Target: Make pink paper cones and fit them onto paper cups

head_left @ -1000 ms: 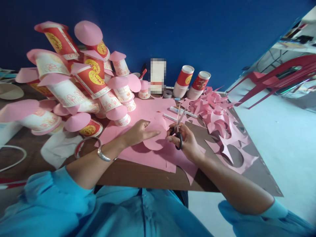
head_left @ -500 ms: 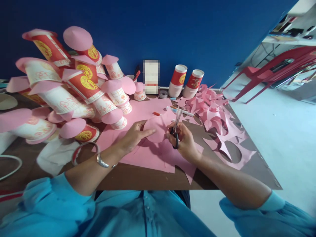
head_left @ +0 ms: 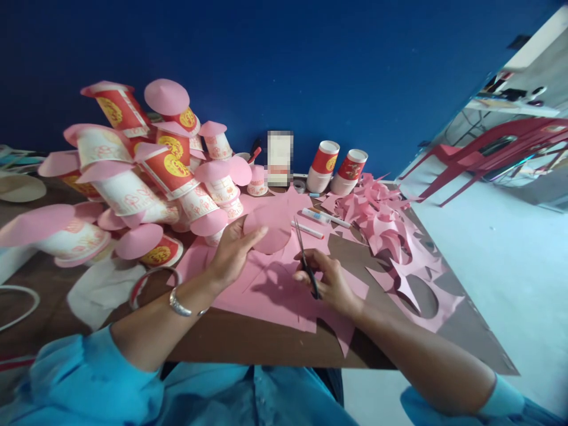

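Note:
A piece of pink paper with a rounded lower edge is pinched in my left hand, thumb on top. My right hand grips black-handled scissors with fingers in the handles. Their blades look nearly closed and point up and left, the tip close beside the paper's right edge. Whether the tip touches the paper, I cannot tell. Under both hands lie flat pink sheets on the brown table. Two marker pens rest just beyond the scissors.
Paper cups with pink cone tops are piled on the left. Pink offcuts heap up at the right. Two cup stacks stand by the blue wall. A tape roll lies near my left forearm; a red chair stands beyond the table.
My right hand has drawn back from the paper, and the scissors have turned to point more leftward. The left hand still holds the paper. The whole view has shifted, with the table lower in the picture.

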Demonstrator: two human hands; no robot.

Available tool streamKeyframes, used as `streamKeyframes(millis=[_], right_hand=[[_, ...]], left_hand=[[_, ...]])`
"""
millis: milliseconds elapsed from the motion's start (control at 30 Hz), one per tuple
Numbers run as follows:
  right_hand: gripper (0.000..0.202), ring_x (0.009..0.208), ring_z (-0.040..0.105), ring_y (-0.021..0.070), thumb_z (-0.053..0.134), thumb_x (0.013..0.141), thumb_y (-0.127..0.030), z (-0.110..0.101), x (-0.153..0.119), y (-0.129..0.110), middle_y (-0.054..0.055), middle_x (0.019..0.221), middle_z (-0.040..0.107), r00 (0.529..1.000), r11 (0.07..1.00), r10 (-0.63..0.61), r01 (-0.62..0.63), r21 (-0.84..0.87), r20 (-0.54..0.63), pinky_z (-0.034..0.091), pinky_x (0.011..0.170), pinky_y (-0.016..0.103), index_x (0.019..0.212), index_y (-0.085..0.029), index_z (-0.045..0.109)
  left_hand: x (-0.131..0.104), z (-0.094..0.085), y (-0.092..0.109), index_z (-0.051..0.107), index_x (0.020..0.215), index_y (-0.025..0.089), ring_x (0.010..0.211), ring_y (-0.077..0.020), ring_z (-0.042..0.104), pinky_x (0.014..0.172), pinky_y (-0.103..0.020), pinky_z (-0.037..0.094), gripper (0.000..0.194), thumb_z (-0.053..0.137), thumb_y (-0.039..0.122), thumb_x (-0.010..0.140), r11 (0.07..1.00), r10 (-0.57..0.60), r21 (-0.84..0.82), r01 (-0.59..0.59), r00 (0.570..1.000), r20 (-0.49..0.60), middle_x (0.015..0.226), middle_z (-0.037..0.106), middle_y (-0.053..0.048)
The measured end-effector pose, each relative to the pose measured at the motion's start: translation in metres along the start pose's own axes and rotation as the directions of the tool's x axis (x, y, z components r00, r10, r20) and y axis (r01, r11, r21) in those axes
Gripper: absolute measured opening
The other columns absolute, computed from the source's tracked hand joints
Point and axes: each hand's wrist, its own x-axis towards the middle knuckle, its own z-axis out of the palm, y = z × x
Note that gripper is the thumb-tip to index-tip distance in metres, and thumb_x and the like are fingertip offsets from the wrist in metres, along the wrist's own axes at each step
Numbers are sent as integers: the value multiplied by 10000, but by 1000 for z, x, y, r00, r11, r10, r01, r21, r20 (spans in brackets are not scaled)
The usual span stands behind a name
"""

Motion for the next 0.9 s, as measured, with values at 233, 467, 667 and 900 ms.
streamKeyframes(millis=[233,467,667,900], right_hand=[[567,651,613,158,724,888,-713,-1,0,-1,9,733,681,999,999,36,-36,-1,29,500,631,275,1102,-189,693],[542,612,557,144,707,898,-705,-1,1,-4,-17,674,629,999,999,34,-33,-32,15,445,592,266,1087,-197,698],[535,599,524,142,699,899,-721,-1,2,-1,-9,663,618,1000,999,19,-18,-46,7,429,579,265,1023,-201,694],[535,602,504,144,701,889,-733,-2,2,-2,-16,650,604,999,998,28,-27,-49,16,417,570,260,1006,-211,676]], left_hand=[[-3,1,-8,738,1136,194,914,-239,722,778,-306,578,416,823,462,830,999,-40,-26,41,998,50,1036,792,-75],[-8,7,-10,745,1078,163,814,-211,699,732,-311,579,434,840,479,797,996,-92,-6,92,996,19,913,770,-60],[-9,9,-11,754,1120,160,856,-233,722,742,-330,605,473,842,492,795,995,-100,-22,101,995,19,965,781,-76],[-9,13,-9,763,1110,179,933,-243,747,818,-333,630,439,856,455,781,993,-100,-57,102,994,30,959,785,-56]])
